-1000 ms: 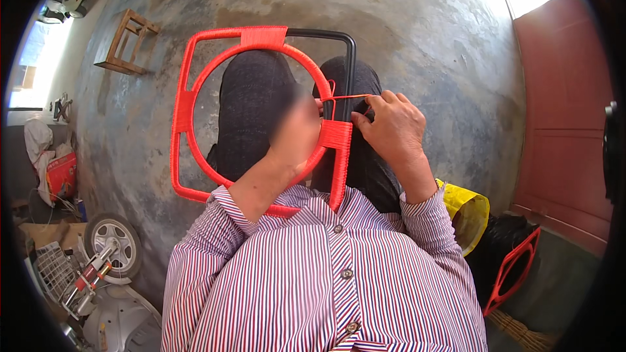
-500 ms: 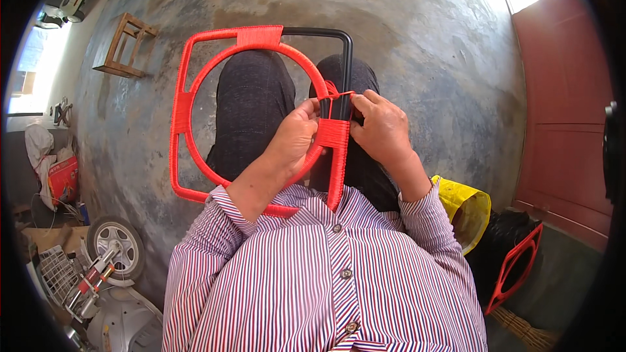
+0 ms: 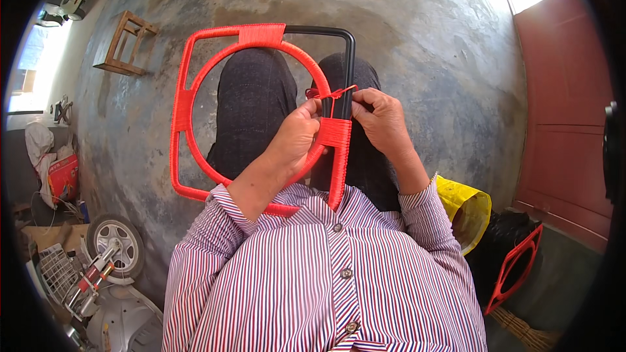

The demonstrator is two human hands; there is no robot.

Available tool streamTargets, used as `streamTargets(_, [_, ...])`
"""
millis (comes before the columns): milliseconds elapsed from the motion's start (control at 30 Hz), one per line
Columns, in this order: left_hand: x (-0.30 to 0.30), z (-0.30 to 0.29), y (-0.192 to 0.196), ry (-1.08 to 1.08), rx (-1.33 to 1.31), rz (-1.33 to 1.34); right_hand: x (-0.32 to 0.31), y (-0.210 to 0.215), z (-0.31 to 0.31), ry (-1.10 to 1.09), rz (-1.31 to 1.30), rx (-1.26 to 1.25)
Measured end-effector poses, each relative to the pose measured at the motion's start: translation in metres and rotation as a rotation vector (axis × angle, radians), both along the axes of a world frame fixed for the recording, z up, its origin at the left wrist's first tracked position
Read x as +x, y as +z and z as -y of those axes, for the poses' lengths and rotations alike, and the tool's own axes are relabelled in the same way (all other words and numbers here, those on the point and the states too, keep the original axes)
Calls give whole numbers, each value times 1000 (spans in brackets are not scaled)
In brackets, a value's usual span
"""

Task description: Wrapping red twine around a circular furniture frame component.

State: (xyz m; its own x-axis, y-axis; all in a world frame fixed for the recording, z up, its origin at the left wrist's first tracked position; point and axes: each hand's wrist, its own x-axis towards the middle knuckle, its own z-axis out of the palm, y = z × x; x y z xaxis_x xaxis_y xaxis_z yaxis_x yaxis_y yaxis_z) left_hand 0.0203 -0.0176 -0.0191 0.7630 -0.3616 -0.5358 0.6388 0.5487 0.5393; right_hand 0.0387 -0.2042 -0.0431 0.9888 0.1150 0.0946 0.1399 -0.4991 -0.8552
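Note:
Across my lap lies a square frame (image 3: 182,101) with rounded corners and a ring inside it, mostly wrapped in red cord. Its upper right corner shows bare black tubing (image 3: 351,49). My left hand (image 3: 293,135) grips the ring's right side, thumb up near the bare gap between ring and outer bar. Red cord (image 3: 337,93) loops over that gap, just above a wide wrapped band (image 3: 335,133). On the outer side of the black bar, my right hand (image 3: 380,117) is closed with thumb and forefinger together beside the cord's end; whether they pinch the cord is hard to see.
To my right are a yellow bag (image 3: 464,212), another red-wrapped frame (image 3: 515,267) against a black bag, and a red door (image 3: 564,111). A small wooden stool (image 3: 127,42) stands far left. A scooter wheel (image 3: 115,248) is at lower left.
The red cord's loop now lies over toward the ring's inner side, with its end pointing up right. My right hand has shifted slightly down, and the frame has moved a little.

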Motion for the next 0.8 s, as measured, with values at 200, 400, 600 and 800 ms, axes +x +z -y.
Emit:
streamTargets(200, [0, 4, 9, 18, 43, -14, -2, 13, -6, -28, -29, -163])
streamTargets(400, [0, 6, 8, 26, 45, -15, -3, 19, -7, -21, -6, -253])
streamTargets(600, [0, 0, 0, -3, -4, -2, -3, 24, -7, 9, -39, -279])
streamTargets(800, [0, 0, -2, -8, 4, -1, -2, 14, -4, 31, 17, -301])
